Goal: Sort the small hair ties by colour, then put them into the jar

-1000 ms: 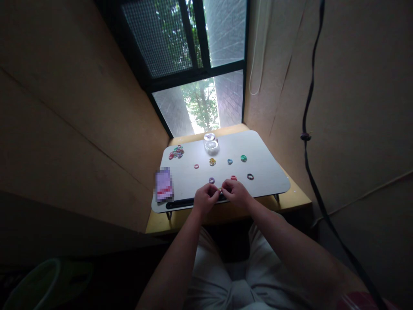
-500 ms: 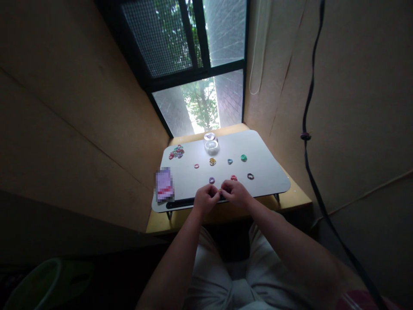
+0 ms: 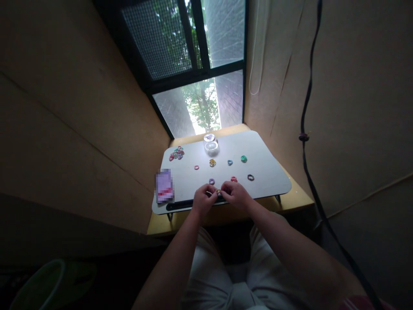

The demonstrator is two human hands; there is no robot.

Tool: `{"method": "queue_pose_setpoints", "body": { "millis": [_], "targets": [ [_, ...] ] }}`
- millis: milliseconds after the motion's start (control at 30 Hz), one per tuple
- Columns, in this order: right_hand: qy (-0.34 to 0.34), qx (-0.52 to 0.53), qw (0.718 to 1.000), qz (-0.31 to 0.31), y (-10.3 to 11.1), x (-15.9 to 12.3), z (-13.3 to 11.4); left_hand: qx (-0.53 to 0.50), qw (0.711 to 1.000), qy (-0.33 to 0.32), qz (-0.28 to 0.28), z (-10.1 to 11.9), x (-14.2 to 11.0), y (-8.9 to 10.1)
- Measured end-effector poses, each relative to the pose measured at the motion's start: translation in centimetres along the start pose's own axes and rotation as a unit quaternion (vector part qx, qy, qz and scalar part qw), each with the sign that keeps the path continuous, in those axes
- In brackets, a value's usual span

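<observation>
Between my two hands, at the near edge of the white table, is a small yellow hair tie point(image 3: 218, 190). My left hand point(image 3: 205, 197) pinches it from the left, and my right hand point(image 3: 234, 193) pinches it from the right. Just beyond my hands lie a purple hair tie point(image 3: 211, 181) and red hair ties point(image 3: 234, 179), partly behind my right hand. Further right is a dark hair tie point(image 3: 251, 177). Behind these, in a row, sit a pink hair tie point(image 3: 196, 167), yellow hair ties point(image 3: 212, 162), blue ones point(image 3: 229, 162) and green ones point(image 3: 243, 159).
A mixed pile of hair ties point(image 3: 177, 153) lies at the table's back left. A clear round container point(image 3: 211, 147) stands at the back middle. A blurred purple packet point(image 3: 164, 186) rests at the left edge. The white folding table point(image 3: 267, 172) stands below a window point(image 3: 200, 103).
The yellow hair tie shows more between my fingertips, and my hands have moved very slightly apart. The things on the table have kept their places.
</observation>
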State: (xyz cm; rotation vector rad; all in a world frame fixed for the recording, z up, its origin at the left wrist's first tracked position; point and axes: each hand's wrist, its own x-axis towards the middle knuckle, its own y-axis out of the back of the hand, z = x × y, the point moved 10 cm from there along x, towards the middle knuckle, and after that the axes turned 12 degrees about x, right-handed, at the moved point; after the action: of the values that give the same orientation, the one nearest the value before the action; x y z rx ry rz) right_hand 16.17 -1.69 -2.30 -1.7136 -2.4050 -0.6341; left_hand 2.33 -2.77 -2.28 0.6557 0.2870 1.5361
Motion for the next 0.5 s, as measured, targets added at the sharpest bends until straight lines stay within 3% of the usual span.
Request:
{"method": "queue_pose_setpoints", "body": {
  "millis": [133,300,500],
  "targets": [
    [-0.003,0.016,1.0,-0.005,0.1,0.1,-0.1,-0.028,0.998,0.025,0.043,0.2,2.2,2.0],
    [-0.007,0.028,1.0,-0.003,0.2,0.2,-0.2,-0.017,0.999,0.025,0.043,0.5,7.4,3.6],
    [-0.012,0.028,1.0,-0.005,0.1,0.2,-0.5,0.078,0.996,0.035,0.029,-1.0,13.5,3.4]
  ]
}}
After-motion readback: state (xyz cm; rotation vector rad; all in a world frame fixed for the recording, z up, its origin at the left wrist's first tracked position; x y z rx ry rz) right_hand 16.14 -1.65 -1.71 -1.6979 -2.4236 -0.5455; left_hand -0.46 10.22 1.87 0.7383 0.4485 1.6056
